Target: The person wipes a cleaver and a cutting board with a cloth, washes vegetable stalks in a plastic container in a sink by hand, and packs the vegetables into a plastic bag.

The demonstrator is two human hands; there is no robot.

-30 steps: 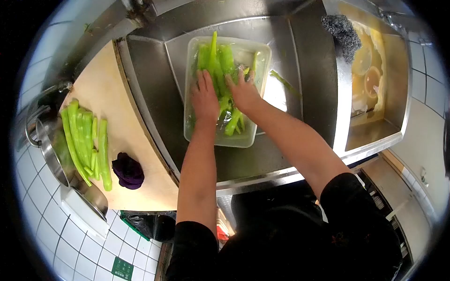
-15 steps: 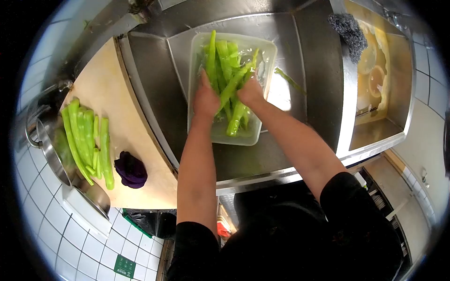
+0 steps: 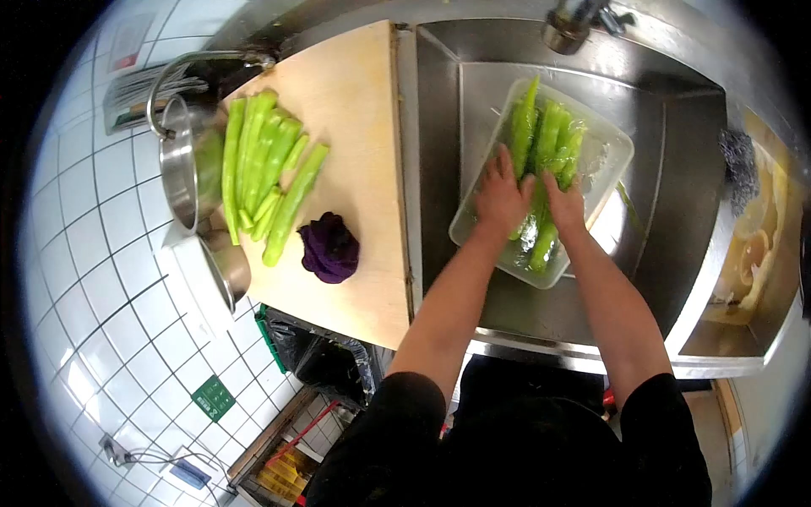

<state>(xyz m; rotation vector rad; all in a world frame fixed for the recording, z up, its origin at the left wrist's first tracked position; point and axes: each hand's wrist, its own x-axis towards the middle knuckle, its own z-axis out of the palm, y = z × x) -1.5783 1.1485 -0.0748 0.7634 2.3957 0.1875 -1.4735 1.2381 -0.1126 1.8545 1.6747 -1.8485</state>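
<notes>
Several wet, light-green vegetable stalks (image 3: 549, 139) lie in a translucent plastic tub (image 3: 621, 156) of water inside the steel sink. My left hand (image 3: 500, 203) is at the tub's left side, fingers stretched forward beside the stalks, thumb apart. Against the right part of the same bunch rests my right hand (image 3: 564, 204), with its thumb apart and its other fingers partly hidden by the stalks and water. Neither hand lifts a stalk.
On the wooden board (image 3: 359, 110) to the left lie more green stalks (image 3: 270, 152) and a dark purple cloth (image 3: 329, 248). Steel bowls (image 3: 179, 160) stand beyond its left edge. A faucet (image 3: 566, 29) overhangs the sink (image 3: 676, 245); a grey scrubber (image 3: 741, 169) sits at right.
The view has swung left, so tub and sink appear further right. My hands, earlier in among raised stalks, now lie lower over them, and the stalks have settled flatter in the tub.
</notes>
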